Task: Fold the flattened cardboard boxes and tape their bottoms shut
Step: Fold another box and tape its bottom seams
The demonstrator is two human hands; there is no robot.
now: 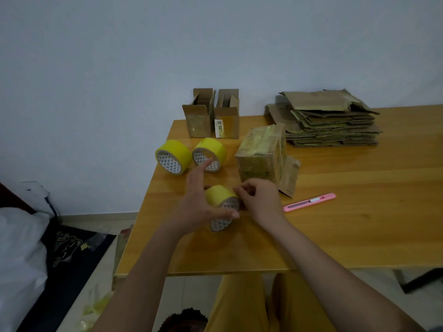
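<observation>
A yellow tape roll (221, 204) is sitting just above the near part of the wooden table (335, 224), held between both hands. The left hand (200, 200) is cradling it from the left side, with the thumb lying across the roll's patterned core face and the fingers stretching nearly straight upward behind it, so the hold is loose and wide rather than clenched. The right hand (260, 197) is curling its fingers together at the roll's upper right edge, the fingertips pinching at the tape's surface there; whether a loose end is caught between them cannot be told. Just behind the right hand, a folded cardboard box (262, 156) is standing on the table with yellowish tape across its top face and one flap (290, 176) trailing at its right. Two more yellow rolls (173, 156) (209, 154) are lying side by side to the left of that box, close to the table's left edge. Farther back, two open boxes (212, 116) are standing next to each other against the wall. A stack of flattened cardboard boxes (333, 123) is resting at the far right. A pink utility knife (309, 202) is lying on the table, right of the right hand.
</observation>
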